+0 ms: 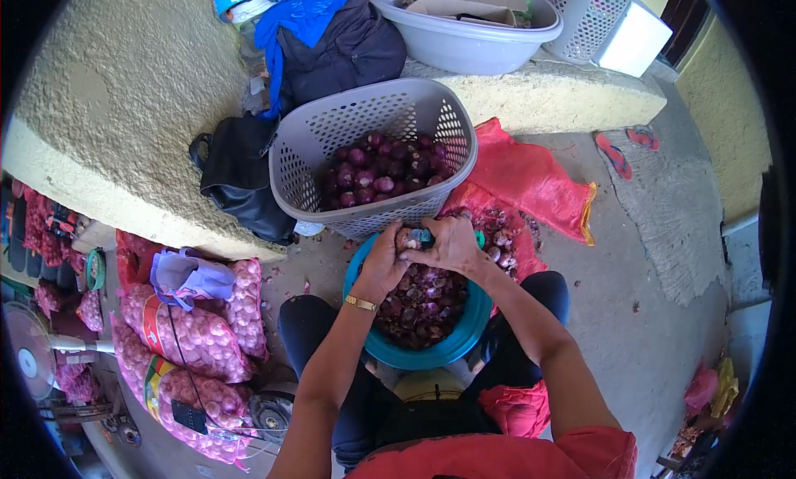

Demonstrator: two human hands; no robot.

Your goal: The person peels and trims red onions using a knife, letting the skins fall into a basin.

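Observation:
Over a teal basin point(475, 317) between my knees, both my hands meet. My left hand point(383, 262), with a gold band at the wrist, is closed around an onion point(406, 238). My right hand point(454, 249) is closed right beside it, fingers against the onion. A bluish bit shows between the hands and a green end point(479, 239) sticks out past my right hand; what it grips is mostly hidden. Dark red onion skins point(421, 307) fill the basin. Just beyond, a grey perforated basket point(290, 176) holds many peeled purple onions point(384, 166).
Right of the basket lies a red mesh sack point(535, 176), with unpeeled onions point(500, 245) near it. Filled net sacks point(195, 334) and a fan point(29, 359) stand left. A black bag point(240, 176) leans on the ledge. Slippers point(613, 156) lie far right.

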